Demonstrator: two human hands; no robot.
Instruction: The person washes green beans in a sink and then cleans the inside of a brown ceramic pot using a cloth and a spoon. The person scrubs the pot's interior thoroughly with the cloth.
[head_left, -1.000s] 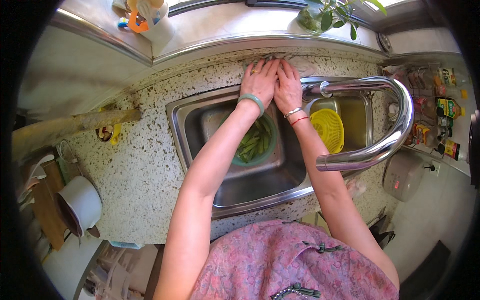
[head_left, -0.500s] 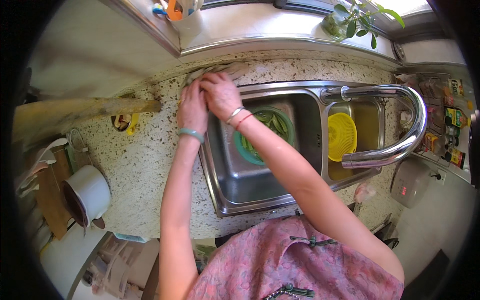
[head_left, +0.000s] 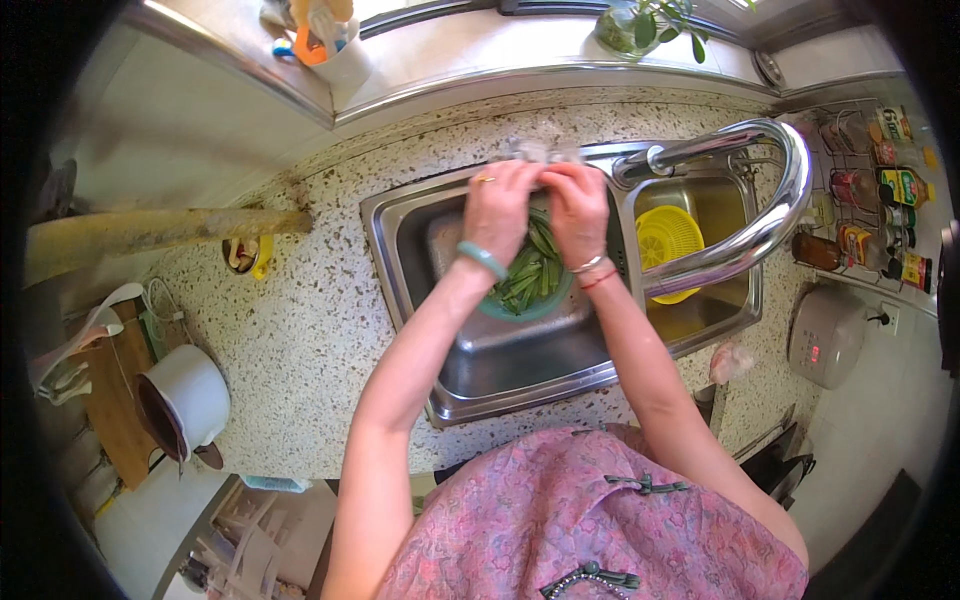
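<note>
My left hand (head_left: 500, 205) and my right hand (head_left: 575, 205) are side by side at the back rim of a steel sink (head_left: 400, 250). Both are closed on a crumpled grey cloth (head_left: 533, 151) that shows just beyond my fingers. Below my hands, in the left basin, sits a green bowl (head_left: 528, 308) holding long green vegetables (head_left: 530, 270). A curved steel tap (head_left: 745, 235) arches over the right basin, where a yellow strainer (head_left: 668, 238) lies. My left wrist wears a green bangle, my right wrist thin bracelets.
Speckled stone counter (head_left: 310, 330) surrounds the sink. A white pot (head_left: 190, 395) and a wooden board (head_left: 110, 400) stand at the left, and a small yellow dish (head_left: 247, 255) nearer the wall. Bottles on a rack (head_left: 880, 190) and a grey cooker (head_left: 825, 335) are on the right. A plant (head_left: 640, 25) stands on the sill.
My hands, with the cloth, went from the sink's back rim to the counter left of it, and are back over the rim now, above the green bowl.
</note>
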